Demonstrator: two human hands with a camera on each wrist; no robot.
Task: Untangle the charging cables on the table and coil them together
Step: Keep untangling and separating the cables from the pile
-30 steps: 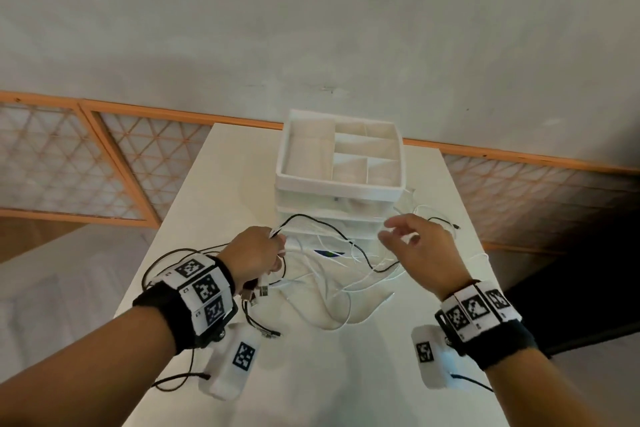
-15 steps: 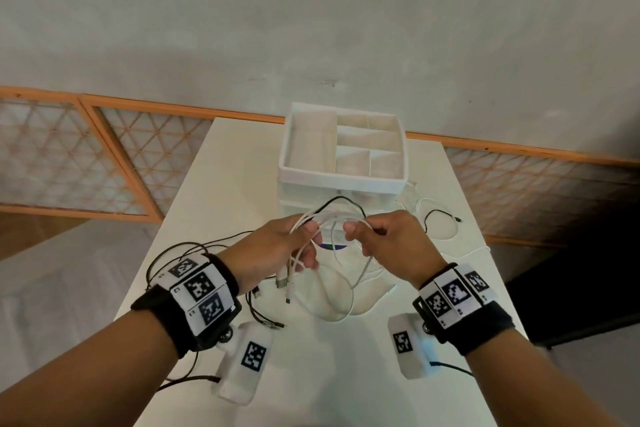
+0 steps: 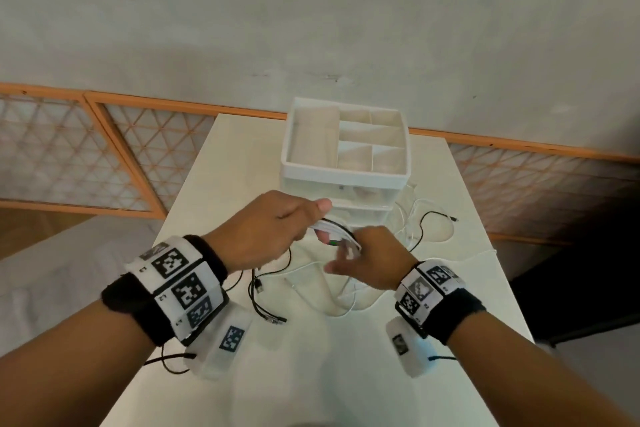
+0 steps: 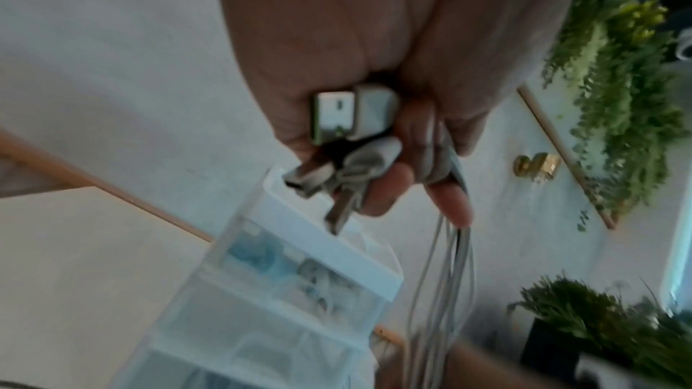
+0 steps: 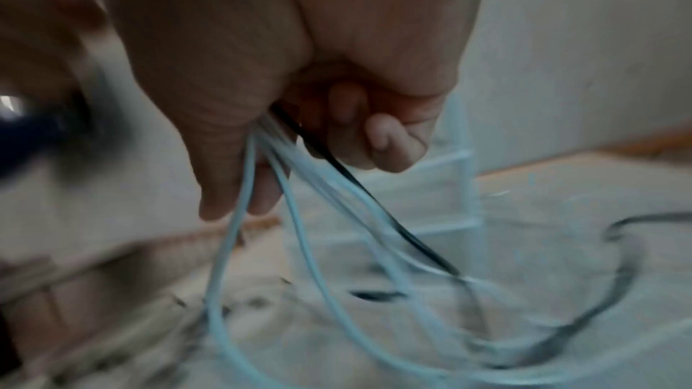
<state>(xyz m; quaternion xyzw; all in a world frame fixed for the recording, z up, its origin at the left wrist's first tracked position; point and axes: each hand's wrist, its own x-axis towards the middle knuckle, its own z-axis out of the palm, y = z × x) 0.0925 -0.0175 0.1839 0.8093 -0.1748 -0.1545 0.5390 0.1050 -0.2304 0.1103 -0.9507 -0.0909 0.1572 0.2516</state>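
The long white rectangular surface (image 3: pixel 214 184) carries a white plastic drawer organiser with an open, divided top tray (image 3: pixel 344 177) standing near its far end, just behind both hands. In front of the organiser lies a tangle of thin white and black charging cables (image 3: pixel 346 302), with loose loops spread over the surface between and below the wrists; one black cable (image 3: pixel 420 229) curls out to the right of the organiser, and another black cable with a plug end (image 3: pixel 258 288) lies near the left wrist.

The left hand (image 3: pixel 266 232) is raised above the surface, its grip curled round a bunch of the cables; the left wrist view shows several white connector plugs (image 4: pixel 355 117) gathered against the palm, with the cords hanging down from the fingers (image 4: pixel 449 203). The right hand (image 3: pixel 372 260) sits just beside it, fingers curled, its grip closed round white strands and one black strand, which trail down to the surface in the right wrist view (image 5: pixel 299 176). A short bundle of white cable (image 3: pixel 334 230) spans between the two hands
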